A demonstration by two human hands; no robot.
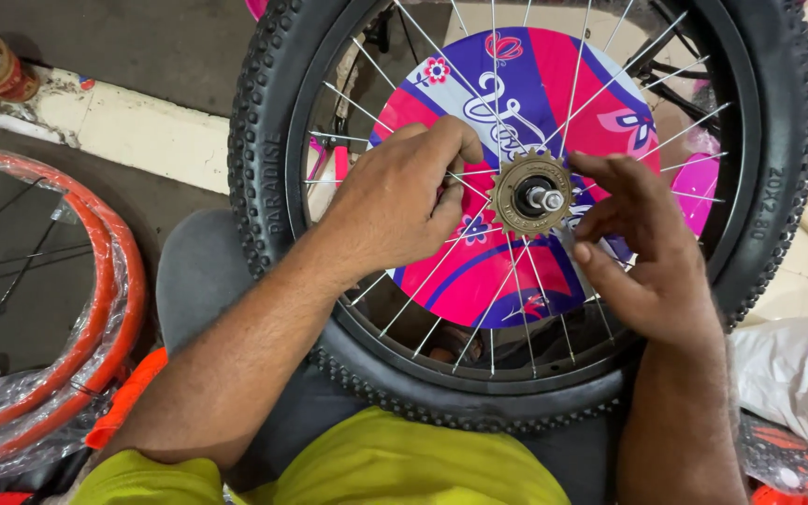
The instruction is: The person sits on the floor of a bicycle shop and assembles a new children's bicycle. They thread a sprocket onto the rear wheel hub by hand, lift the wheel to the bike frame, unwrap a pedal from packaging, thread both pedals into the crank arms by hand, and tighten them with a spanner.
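A small bicycle wheel with a knobby black tyre and silver spokes fills the view, resting against my lap. Behind the spokes sits a round pink, purple and white decorative disc. At the hub is a bronze toothed freewheel sprocket on a silver axle. My left hand reaches through the spokes, its fingers curled against the sprocket's left side. My right hand has its fingers spread on the sprocket's right side, fingertips touching it.
Orange wheel rims wrapped in clear plastic lie on the floor at left. A white painted kerb runs at upper left. A white plastic bag and orange parts lie at lower right. My yellow shirt shows at the bottom.
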